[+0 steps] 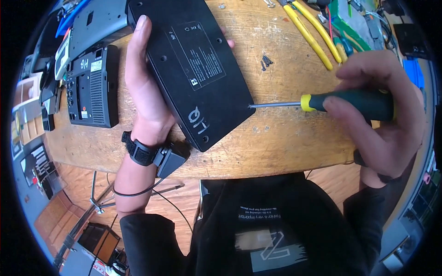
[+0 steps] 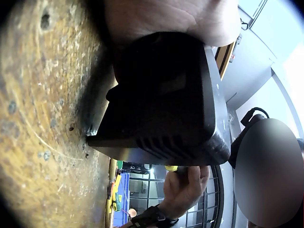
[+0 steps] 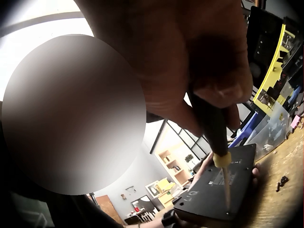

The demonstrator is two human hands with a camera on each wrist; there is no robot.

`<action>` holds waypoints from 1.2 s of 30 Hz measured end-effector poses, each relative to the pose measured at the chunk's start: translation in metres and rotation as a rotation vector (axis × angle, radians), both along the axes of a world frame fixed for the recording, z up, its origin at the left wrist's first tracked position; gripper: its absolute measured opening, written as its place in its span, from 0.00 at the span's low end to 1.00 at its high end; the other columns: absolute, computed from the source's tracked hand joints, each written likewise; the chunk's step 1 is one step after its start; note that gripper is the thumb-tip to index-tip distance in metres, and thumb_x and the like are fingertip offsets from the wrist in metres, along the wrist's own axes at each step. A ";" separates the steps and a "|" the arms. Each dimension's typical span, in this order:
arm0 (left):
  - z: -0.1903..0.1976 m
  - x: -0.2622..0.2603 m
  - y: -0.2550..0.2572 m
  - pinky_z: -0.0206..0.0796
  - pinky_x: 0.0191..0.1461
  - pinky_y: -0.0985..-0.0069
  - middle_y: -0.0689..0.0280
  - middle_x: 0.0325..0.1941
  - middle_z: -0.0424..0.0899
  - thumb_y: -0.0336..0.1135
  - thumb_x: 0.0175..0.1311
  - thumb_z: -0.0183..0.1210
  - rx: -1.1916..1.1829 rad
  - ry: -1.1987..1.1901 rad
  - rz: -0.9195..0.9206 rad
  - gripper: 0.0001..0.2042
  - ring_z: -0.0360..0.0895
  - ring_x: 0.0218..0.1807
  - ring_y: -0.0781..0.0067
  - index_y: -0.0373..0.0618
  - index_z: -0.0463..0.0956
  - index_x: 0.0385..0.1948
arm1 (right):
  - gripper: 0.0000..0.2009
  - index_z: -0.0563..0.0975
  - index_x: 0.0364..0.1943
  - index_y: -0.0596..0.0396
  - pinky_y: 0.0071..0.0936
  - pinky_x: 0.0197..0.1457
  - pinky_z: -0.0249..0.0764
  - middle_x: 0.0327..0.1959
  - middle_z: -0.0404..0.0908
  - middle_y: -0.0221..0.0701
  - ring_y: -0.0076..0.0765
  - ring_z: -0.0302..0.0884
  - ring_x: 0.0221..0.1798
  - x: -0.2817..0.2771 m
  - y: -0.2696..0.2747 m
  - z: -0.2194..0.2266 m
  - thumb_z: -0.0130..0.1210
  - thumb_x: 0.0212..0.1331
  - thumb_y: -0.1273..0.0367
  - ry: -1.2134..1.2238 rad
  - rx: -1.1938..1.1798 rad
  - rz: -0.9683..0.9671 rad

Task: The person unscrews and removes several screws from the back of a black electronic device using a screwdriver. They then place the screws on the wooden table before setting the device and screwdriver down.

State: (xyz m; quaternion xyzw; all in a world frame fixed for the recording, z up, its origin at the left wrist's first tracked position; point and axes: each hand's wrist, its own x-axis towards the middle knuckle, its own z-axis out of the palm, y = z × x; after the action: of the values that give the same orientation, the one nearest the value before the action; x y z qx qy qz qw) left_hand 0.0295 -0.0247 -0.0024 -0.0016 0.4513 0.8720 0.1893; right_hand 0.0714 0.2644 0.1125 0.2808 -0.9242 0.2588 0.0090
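Observation:
My left hand [image 1: 146,94] grips a flat black device casing [image 1: 177,87] by its long side, thumb along the near edge, fingers hidden behind. The casing is held tilted over the wooden table, its back with printed label and a handwritten mark facing up. My right hand [image 1: 391,142] holds a screwdriver [image 1: 276,105] by its dark green handle with a yellow collar. Its tip sits at the corner screw hole, and the right wrist view shows the screwdriver [image 3: 219,137] meeting that same corner. Several small dark screws [image 1: 266,62] lie on the table beyond the casing.
Another black device [image 1: 99,87] with a slotted side lies at the left, in front of a larger grey-black case [image 1: 99,23]. Yellow-handled pliers [image 1: 313,37] and a green box [image 1: 347,25] are at the back right. The wooden table [image 1: 294,152] ends in a curved front edge.

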 end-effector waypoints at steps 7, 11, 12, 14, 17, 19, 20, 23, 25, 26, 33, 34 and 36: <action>-0.002 -0.001 -0.003 0.76 0.68 0.60 0.43 0.66 0.78 0.72 0.73 0.32 0.006 -0.029 -0.021 0.46 0.81 0.63 0.51 0.31 0.63 0.71 | 0.29 0.76 0.57 0.60 0.21 0.48 0.77 0.44 0.84 0.36 0.29 0.84 0.41 -0.010 -0.003 0.009 0.71 0.46 0.79 -0.104 -0.074 0.153; -0.002 -0.001 -0.005 0.76 0.69 0.59 0.44 0.66 0.77 0.73 0.73 0.32 -0.039 -0.049 -0.024 0.47 0.81 0.63 0.51 0.31 0.62 0.72 | 0.27 0.78 0.55 0.60 0.23 0.49 0.77 0.45 0.85 0.37 0.32 0.85 0.43 -0.008 0.002 0.001 0.72 0.46 0.78 -0.054 -0.030 0.160; -0.001 -0.002 -0.005 0.76 0.69 0.59 0.44 0.66 0.77 0.73 0.73 0.32 -0.051 -0.048 -0.026 0.47 0.81 0.63 0.51 0.31 0.62 0.72 | 0.26 0.78 0.54 0.60 0.24 0.49 0.78 0.45 0.85 0.37 0.32 0.85 0.43 -0.008 0.002 -0.001 0.72 0.46 0.78 -0.047 -0.024 0.159; -0.003 -0.003 -0.004 0.76 0.69 0.59 0.44 0.66 0.77 0.73 0.73 0.33 -0.070 -0.048 -0.023 0.47 0.81 0.64 0.51 0.31 0.62 0.72 | 0.25 0.79 0.54 0.60 0.25 0.49 0.78 0.45 0.86 0.38 0.34 0.86 0.44 -0.007 0.002 -0.001 0.72 0.47 0.77 -0.033 -0.005 0.156; 0.000 -0.003 -0.003 0.75 0.69 0.59 0.45 0.67 0.77 0.73 0.72 0.33 -0.087 -0.036 -0.009 0.47 0.81 0.64 0.51 0.31 0.62 0.72 | 0.24 0.80 0.52 0.60 0.26 0.50 0.79 0.46 0.87 0.39 0.36 0.87 0.45 -0.003 0.004 -0.001 0.72 0.47 0.77 -0.008 0.055 0.135; 0.002 -0.001 0.000 0.76 0.68 0.59 0.44 0.66 0.78 0.73 0.73 0.34 -0.088 -0.032 0.019 0.47 0.81 0.63 0.50 0.31 0.63 0.71 | 0.23 0.81 0.51 0.59 0.27 0.51 0.79 0.46 0.87 0.39 0.38 0.88 0.46 -0.001 0.007 0.001 0.72 0.47 0.76 -0.024 0.075 0.109; 0.003 0.000 0.002 0.76 0.68 0.59 0.44 0.65 0.78 0.72 0.73 0.34 -0.081 -0.025 0.033 0.46 0.82 0.62 0.50 0.31 0.63 0.71 | 0.21 0.82 0.49 0.60 0.27 0.50 0.79 0.45 0.87 0.38 0.38 0.88 0.45 -0.001 0.009 0.002 0.72 0.48 0.76 -0.046 0.065 0.102; 0.001 -0.001 0.003 0.78 0.66 0.59 0.42 0.63 0.79 0.70 0.74 0.35 -0.053 0.010 0.038 0.44 0.83 0.60 0.49 0.31 0.64 0.70 | 0.16 0.83 0.44 0.61 0.27 0.49 0.79 0.42 0.88 0.37 0.37 0.88 0.43 -0.003 0.013 0.006 0.71 0.49 0.76 -0.090 0.003 0.057; -0.002 -0.004 0.001 0.79 0.64 0.58 0.40 0.62 0.80 0.69 0.75 0.37 -0.005 0.024 0.022 0.43 0.83 0.60 0.48 0.32 0.65 0.70 | 0.17 0.80 0.49 0.62 0.21 0.38 0.74 0.39 0.85 0.36 0.29 0.83 0.35 -0.004 0.016 0.001 0.69 0.54 0.76 -0.113 -0.269 -0.138; -0.001 -0.005 0.001 0.79 0.64 0.58 0.40 0.62 0.79 0.69 0.75 0.37 -0.006 0.017 0.023 0.43 0.83 0.60 0.48 0.32 0.64 0.71 | 0.18 0.79 0.51 0.62 0.19 0.33 0.72 0.38 0.84 0.35 0.25 0.80 0.31 -0.006 0.016 -0.004 0.67 0.57 0.76 -0.117 -0.441 -0.226; 0.004 -0.003 0.004 0.79 0.64 0.57 0.40 0.63 0.79 0.69 0.75 0.37 -0.016 -0.027 0.055 0.43 0.83 0.60 0.47 0.32 0.64 0.71 | 0.12 0.76 0.40 0.53 0.19 0.22 0.61 0.23 0.73 0.18 0.14 0.66 0.21 -0.035 -0.001 -0.054 0.69 0.65 0.63 -0.642 -0.481 -0.371; 0.005 -0.003 0.004 0.79 0.64 0.57 0.40 0.63 0.79 0.69 0.75 0.36 -0.016 -0.029 0.052 0.43 0.83 0.61 0.47 0.32 0.64 0.71 | 0.13 0.76 0.38 0.53 0.21 0.24 0.61 0.23 0.72 0.19 0.15 0.65 0.22 -0.039 -0.004 -0.064 0.69 0.65 0.62 -0.596 -0.424 -0.323; 0.004 -0.001 0.006 0.82 0.59 0.59 0.45 0.55 0.84 0.65 0.77 0.39 0.049 -0.039 0.086 0.38 0.86 0.55 0.50 0.34 0.69 0.66 | 0.15 0.75 0.35 0.54 0.25 0.27 0.61 0.22 0.70 0.21 0.18 0.63 0.25 -0.045 -0.008 -0.089 0.70 0.64 0.61 -0.505 -0.312 -0.225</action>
State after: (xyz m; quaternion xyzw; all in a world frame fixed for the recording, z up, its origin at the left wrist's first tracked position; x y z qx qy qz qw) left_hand 0.0281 -0.0183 0.0016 -0.0337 0.4255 0.8900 0.1603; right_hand 0.0268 0.2560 0.0240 0.0991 -0.8715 0.4565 -0.1493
